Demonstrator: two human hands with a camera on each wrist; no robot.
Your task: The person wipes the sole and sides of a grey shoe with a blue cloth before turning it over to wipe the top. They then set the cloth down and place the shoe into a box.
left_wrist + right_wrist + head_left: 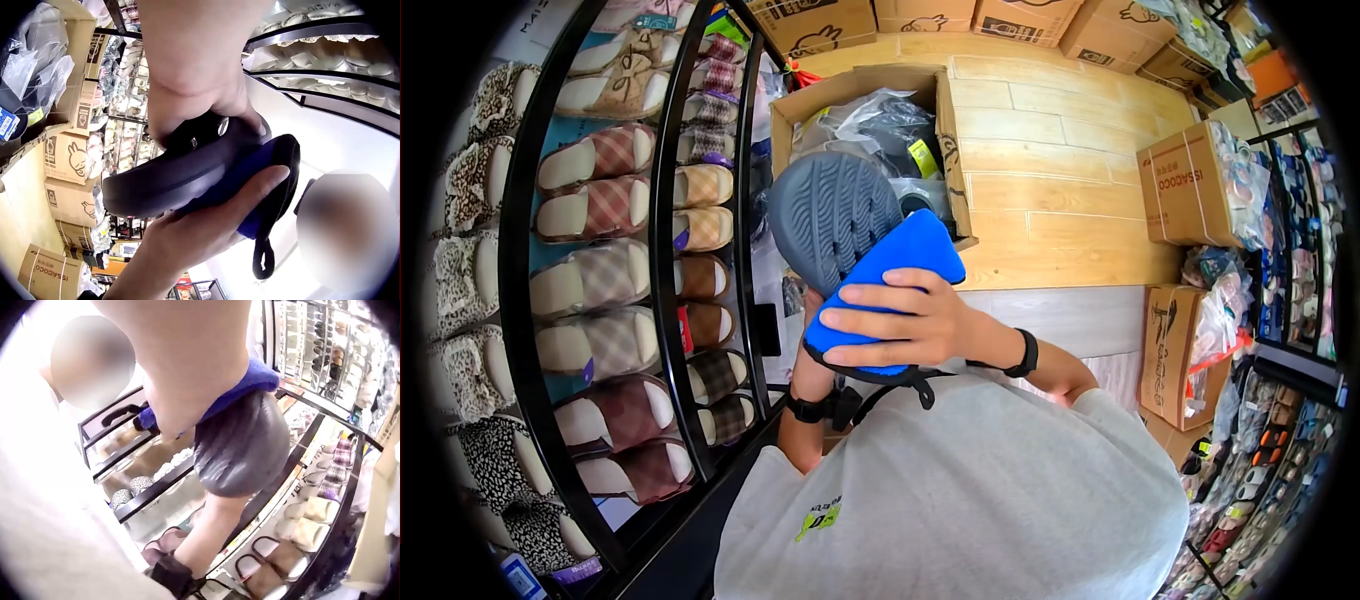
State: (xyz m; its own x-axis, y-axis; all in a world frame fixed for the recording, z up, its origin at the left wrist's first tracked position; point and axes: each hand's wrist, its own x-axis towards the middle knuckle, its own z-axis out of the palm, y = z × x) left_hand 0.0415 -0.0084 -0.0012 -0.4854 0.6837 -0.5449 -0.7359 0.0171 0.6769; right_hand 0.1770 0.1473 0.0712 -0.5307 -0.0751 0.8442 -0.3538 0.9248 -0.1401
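1. Right hand (895,320) grips the blue fabric pad (935,245), fingers spread across one face, thumb on its black edge. The pad lies against the sole of a dark grey slipper (835,215), which is held up with its ridged tread showing.
2. Left hand (194,94) holds the slipper by its upper, fingers and thumb curled round it; the head view hides most of that grip, and I cannot tell how firm it is.
3. Pushing hard on one end of the sole could twist the slipper in the left hand, since the hold seems to be at the upper alone.
4. The pad could skid off the curved edge if the pressure came at a slant, and the right fingers would then rub the tread.
5. The black loop (256,262) hangs free and might get pinched between pad and slipper.
6. An open carton (952,150) with plastic bags (880,115) inside sits just beyond the hands; a dropped slipper could land in it.
7. A black display rack (665,250) of slippers stands close on the left, limiting the left elbow. More cartons (1190,190) stand well apart, on the right.
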